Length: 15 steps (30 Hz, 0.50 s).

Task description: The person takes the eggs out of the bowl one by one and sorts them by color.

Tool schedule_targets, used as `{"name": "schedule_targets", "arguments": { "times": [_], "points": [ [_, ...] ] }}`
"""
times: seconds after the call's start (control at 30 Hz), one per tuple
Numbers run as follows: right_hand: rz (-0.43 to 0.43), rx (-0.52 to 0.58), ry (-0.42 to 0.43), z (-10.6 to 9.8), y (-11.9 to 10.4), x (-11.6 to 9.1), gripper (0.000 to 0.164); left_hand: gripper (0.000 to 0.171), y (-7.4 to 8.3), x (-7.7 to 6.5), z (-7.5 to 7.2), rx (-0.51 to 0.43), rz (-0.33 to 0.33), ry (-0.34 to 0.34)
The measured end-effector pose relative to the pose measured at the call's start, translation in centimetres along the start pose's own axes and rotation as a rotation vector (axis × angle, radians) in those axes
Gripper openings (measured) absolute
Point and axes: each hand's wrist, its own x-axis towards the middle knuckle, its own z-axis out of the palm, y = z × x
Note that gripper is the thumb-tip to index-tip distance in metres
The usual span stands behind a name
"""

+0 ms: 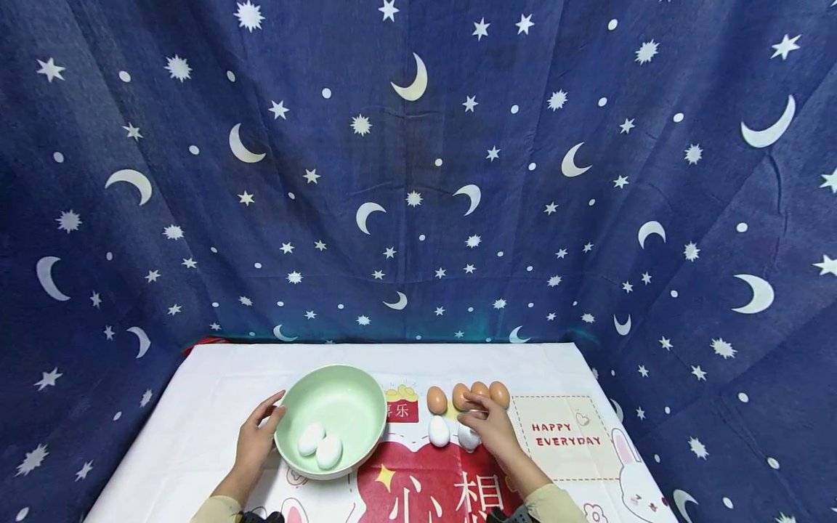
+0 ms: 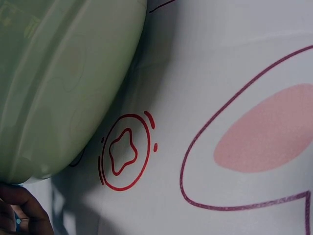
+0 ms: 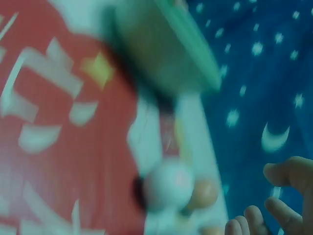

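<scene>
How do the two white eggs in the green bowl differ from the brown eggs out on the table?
The white eggs lie inside the green bowl, side by side; the brown eggs sit on the table cloth in a row. Colour differs: white against brown. Both kinds look alike in shape and size.

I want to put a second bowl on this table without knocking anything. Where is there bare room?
Free: the white cloth left of the green bowl, the strip behind it, and the "HAPPY EVERYDAY" panel. Crowded: between bowl and panel, where the brown eggs, white eggs and right hand sit.
</scene>
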Motion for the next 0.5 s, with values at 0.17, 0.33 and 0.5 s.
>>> {"name": "schedule_targets", "arguments": {
  "times": [0.17, 0.33, 0.5],
  "points": [
    [-0.041, 0.133, -0.140, 3.3, -2.9, -0.2, 0.048, 0.049, -0.1, 0.0, -0.2, 0.010, -0.009, 0.002],
    [-0.052, 0.276, -0.306, 6.4, -5.1, -0.4, 0.049, 0.049, -0.1, 0.0, -0.1, -0.005, -0.002, 0.013],
    [-0.020, 0.343, -0.419, 9.2, -6.7, -0.9, 0.049, 0.049, 0.0, -0.1, -0.2, -0.012, -0.004, 0.008]
  ]
}}
